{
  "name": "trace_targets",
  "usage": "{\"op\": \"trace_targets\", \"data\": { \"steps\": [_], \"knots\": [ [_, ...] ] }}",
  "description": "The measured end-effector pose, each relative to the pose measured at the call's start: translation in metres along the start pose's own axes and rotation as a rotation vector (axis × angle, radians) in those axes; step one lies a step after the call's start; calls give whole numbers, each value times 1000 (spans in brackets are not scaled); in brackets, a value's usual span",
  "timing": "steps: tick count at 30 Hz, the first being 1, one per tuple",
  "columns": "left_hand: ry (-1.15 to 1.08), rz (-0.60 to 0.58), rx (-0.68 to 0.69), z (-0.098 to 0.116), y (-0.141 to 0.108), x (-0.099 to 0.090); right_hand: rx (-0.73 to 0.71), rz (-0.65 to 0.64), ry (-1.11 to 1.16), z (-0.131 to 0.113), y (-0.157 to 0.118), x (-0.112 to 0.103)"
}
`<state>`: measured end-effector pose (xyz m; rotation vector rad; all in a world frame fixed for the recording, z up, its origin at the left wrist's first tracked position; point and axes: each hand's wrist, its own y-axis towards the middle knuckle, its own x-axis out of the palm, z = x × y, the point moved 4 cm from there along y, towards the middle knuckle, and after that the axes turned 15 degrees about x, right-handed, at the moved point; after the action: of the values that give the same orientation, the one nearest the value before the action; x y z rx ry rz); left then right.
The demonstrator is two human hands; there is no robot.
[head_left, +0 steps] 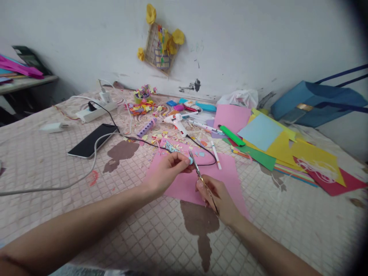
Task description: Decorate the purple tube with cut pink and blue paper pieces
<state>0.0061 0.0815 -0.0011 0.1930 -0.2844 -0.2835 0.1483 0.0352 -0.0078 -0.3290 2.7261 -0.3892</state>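
The surface (129, 226) is crowded toward the wall. At left on it: a white power strip (86, 114), a dark flat device (93, 141) and a pale cable (96, 153) crossing over the device. Toward the middle: a small pot of paper flowers (142, 98), a purple tube (147, 127), loose scraps and a white glue gun (178, 124). At right: a green marker (231, 135), stacked coloured sheets (310, 147) and a blue bag (316, 101).

Nearest obstructions: a black cord (212, 163), looping over the pink sheet (179, 189) just beyond the hands, and a white marker (216, 155) on the far side of the right hand.

The left hand (169, 170) pinches a small light blue piece (190, 161) between thumb and fingers, above the pink sheet. The right hand (217, 195) is closed around the handles of the scissors (198, 172), blades pointing away from the body. The blade ends are right beside the light blue piece; whether they touch it cannot be told.
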Motion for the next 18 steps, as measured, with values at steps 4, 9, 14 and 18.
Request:
{"op": "trace_targets", "data": {
  "steps": [4,9,14,18],
  "knots": [
    [-4,3,8,-2,0,-1,11,7,-3,0,0,1],
    [-41,9,16,-4,0,-1,17,5,-10,-1,-1,1],
    [-86,12,22,-3,0,0,10,8,-2,0,1,1],
    [-97,17,18,-4,1,0,10,2,6,1,2,1]
  ]
}}
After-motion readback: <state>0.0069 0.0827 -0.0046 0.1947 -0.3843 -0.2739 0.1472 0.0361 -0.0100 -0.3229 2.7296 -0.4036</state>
